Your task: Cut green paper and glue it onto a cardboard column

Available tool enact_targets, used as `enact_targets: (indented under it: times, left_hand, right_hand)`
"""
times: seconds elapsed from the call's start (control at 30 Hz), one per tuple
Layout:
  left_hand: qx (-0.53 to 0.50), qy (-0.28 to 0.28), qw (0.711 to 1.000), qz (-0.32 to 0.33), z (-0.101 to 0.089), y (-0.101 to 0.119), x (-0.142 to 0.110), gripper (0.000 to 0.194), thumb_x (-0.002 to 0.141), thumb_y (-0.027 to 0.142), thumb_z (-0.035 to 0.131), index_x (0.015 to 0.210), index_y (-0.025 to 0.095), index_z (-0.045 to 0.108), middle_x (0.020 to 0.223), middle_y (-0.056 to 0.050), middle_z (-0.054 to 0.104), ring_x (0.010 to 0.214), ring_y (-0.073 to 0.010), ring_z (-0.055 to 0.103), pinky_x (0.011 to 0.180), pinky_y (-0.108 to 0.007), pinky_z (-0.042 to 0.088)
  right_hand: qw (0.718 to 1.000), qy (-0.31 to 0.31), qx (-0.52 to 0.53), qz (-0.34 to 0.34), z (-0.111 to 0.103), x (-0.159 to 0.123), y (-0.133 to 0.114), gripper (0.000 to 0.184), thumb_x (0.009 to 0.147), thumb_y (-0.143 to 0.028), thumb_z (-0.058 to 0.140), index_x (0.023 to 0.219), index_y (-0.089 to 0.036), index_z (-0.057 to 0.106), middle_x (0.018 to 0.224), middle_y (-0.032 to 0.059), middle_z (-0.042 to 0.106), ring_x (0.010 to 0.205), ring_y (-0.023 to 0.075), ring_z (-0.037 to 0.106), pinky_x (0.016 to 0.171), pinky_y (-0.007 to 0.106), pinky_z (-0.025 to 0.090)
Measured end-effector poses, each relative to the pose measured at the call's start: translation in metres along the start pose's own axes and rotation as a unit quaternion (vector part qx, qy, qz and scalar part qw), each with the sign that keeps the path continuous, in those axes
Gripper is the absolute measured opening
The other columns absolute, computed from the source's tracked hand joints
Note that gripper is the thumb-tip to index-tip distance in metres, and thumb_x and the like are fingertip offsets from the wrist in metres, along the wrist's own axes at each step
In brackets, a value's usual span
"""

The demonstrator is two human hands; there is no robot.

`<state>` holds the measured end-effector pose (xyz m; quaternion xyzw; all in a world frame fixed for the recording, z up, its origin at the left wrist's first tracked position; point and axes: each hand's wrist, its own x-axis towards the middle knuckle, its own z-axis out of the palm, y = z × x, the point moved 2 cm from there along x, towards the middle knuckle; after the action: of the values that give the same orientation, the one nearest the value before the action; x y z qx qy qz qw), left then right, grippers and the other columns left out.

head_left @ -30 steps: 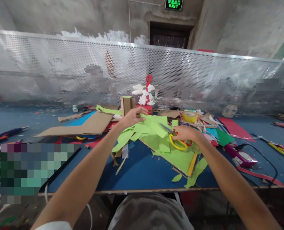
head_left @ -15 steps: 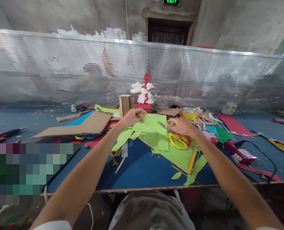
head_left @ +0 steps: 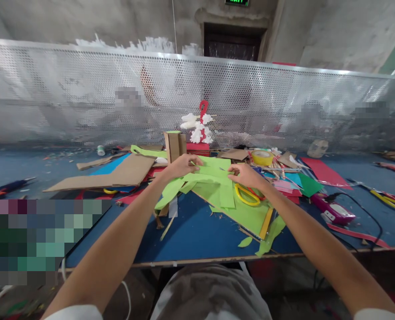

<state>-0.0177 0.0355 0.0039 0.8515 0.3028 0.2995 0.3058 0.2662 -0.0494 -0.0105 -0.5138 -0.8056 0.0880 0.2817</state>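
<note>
Both my hands grip a light green paper sheet (head_left: 211, 171) above the blue table (head_left: 191, 240). My left hand (head_left: 180, 165) pinches the sheet's left end, fingers closed on it. On the sheet's right end my right hand (head_left: 246, 174) is closed too. Scissors with yellow and red handles (head_left: 248, 196) lie just below my right hand on a bigger green sheet (head_left: 247, 215), with nothing holding them. Loose green strips (head_left: 171, 193) hang down under my left hand.
Brown cardboard (head_left: 117, 175) lies to the left and a small upright cardboard box (head_left: 175, 146) behind my left hand. A yellow tape roll (head_left: 263, 157), coloured paper scraps (head_left: 309, 184) and a purple glue gun (head_left: 332, 212) with its cable lie right. A perforated metal screen (head_left: 84, 98) closes the back.
My right hand let go of the scissors, left them on the green sheet and moved up and left to take the paper's right end. My left hand stayed put.
</note>
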Motion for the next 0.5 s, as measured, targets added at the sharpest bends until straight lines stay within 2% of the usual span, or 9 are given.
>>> enact_targets:
  times: [0.1,0.2,0.3,0.37,0.5]
  left_hand:
    - [0.064,-0.023,0.998,-0.017,0.0,-0.005,0.001,0.025,0.08,0.038,0.072,0.094,0.017,0.073,0.094,-0.011,0.078,0.075,-0.0213,0.073,0.067,-0.032,0.057]
    - [0.124,-0.046,0.991,-0.016,0.002,-0.003,0.0,0.027,0.084,0.041,0.067,0.096,0.018,0.073,0.104,-0.011,0.079,0.086,-0.0232,0.074,0.078,-0.034,0.058]
    - [0.134,-0.084,0.987,-0.009,0.006,0.004,-0.002,0.035,0.088,0.047,0.063,0.105,0.018,0.072,0.113,-0.012,0.079,0.097,-0.0247,0.074,0.087,-0.034,0.057]
    - [0.126,-0.109,0.986,-0.006,0.011,0.009,-0.002,0.039,0.09,0.049,0.062,0.112,0.018,0.071,0.113,-0.013,0.079,0.1,-0.0254,0.074,0.088,-0.034,0.057]
    - [0.14,-0.126,0.982,0.009,0.019,0.014,-0.003,0.046,0.093,0.053,0.06,0.123,0.019,0.069,0.118,-0.013,0.077,0.103,-0.0268,0.075,0.09,-0.035,0.056]
  right_hand:
    - [1.0,0.004,-0.003,0.02,0.0,0.001,0.005,0.023,0.089,-0.031,0.07,0.103,-0.014,0.076,0.09,0.0082,0.078,0.079,0.0196,0.07,0.074,0.028,0.048]
    - [1.0,0.007,0.002,0.017,0.003,0.001,0.007,0.021,0.089,-0.029,0.072,0.105,-0.015,0.076,0.092,0.0081,0.079,0.081,0.0194,0.071,0.074,0.027,0.049]
    - [1.0,0.007,0.015,0.016,0.007,0.001,0.005,0.018,0.09,-0.026,0.072,0.105,-0.016,0.075,0.092,0.0081,0.08,0.081,0.0191,0.072,0.074,0.027,0.05]
    - [1.0,0.002,0.024,0.021,0.008,0.001,0.003,0.017,0.091,-0.026,0.071,0.105,-0.016,0.075,0.091,0.0078,0.08,0.079,0.019,0.072,0.073,0.027,0.049]
    - [0.999,-0.003,0.043,0.023,0.01,0.0,-0.002,0.018,0.093,-0.027,0.068,0.105,-0.015,0.074,0.085,0.0067,0.079,0.076,0.0184,0.07,0.072,0.027,0.048]
